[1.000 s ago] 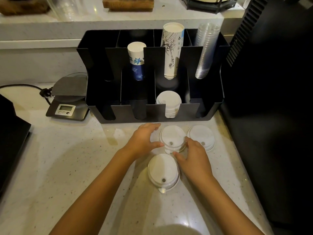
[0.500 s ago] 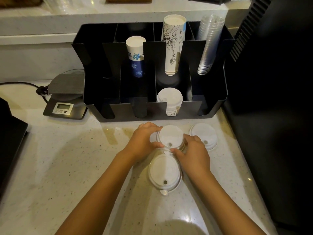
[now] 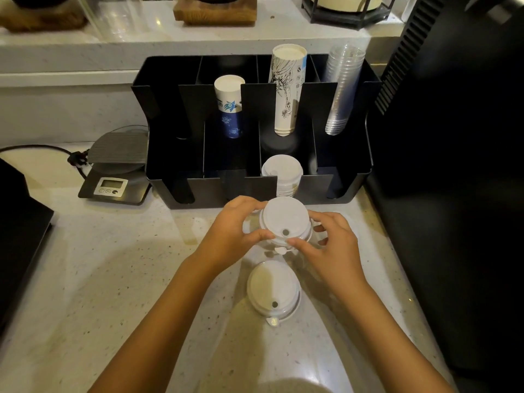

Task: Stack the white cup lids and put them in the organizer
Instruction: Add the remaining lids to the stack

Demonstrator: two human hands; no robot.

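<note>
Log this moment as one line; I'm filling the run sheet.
left hand + right hand: holding white lid | second lid: on counter | organizer: lid stack inside

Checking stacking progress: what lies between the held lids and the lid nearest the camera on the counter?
Only bare counter. In the head view nothing lies between the held lids, gripped by the left hand and right hand, and the near lid.

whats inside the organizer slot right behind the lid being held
A stack of white lids sits at the front of the organizer slot, with a tall paper cup stack behind. The slot floor is hidden.
</note>
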